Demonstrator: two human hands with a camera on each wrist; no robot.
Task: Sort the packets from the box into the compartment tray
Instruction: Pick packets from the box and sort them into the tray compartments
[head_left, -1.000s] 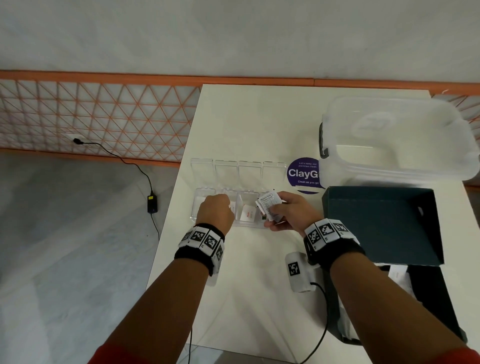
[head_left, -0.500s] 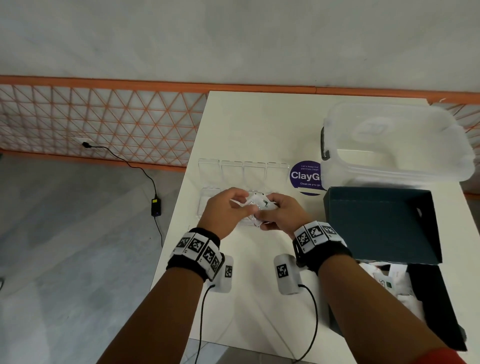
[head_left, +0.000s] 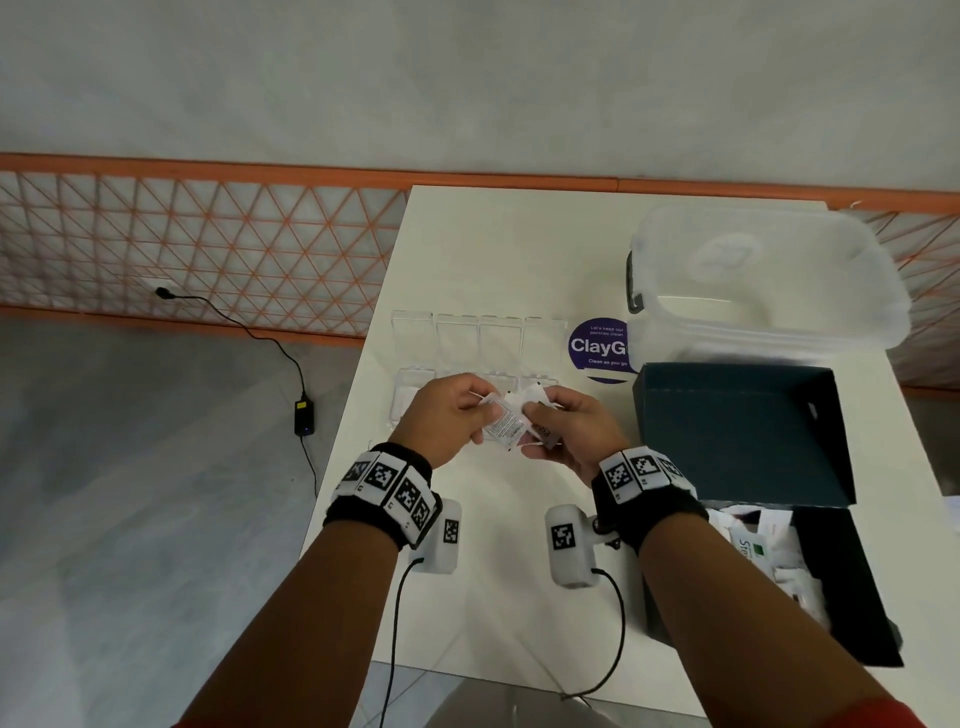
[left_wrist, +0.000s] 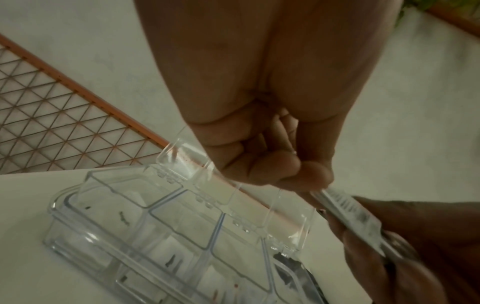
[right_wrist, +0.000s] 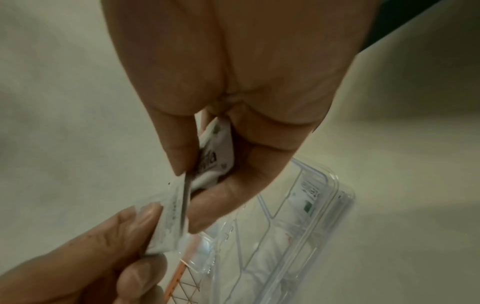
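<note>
Both hands meet just in front of the clear compartment tray (head_left: 415, 332). My left hand (head_left: 449, 418) pinches the edge of a white packet (head_left: 501, 423) with small print. My right hand (head_left: 569, 431) grips a small bunch of white packets (right_wrist: 215, 158) between thumb and fingers; that same packet still sits at the front of the bunch. In the left wrist view the tray (left_wrist: 145, 230) lies below my curled fingers, its lids standing open, and the packet (left_wrist: 348, 207) is seen edge-on. The dark box (head_left: 831, 577) at the right holds more packets (head_left: 763, 545).
The box's dark lid (head_left: 737, 431) stands open behind it. A lidded clear plastic tub (head_left: 763, 280) sits at the back right beside a purple round sticker (head_left: 597, 345). The table's left edge runs close to the tray; a cable and adapter (head_left: 303, 415) lie on the floor.
My left hand left the tray's compartments and came right to the right hand's bunch, where it took hold of a packet. Both hands drew slightly back toward me.
</note>
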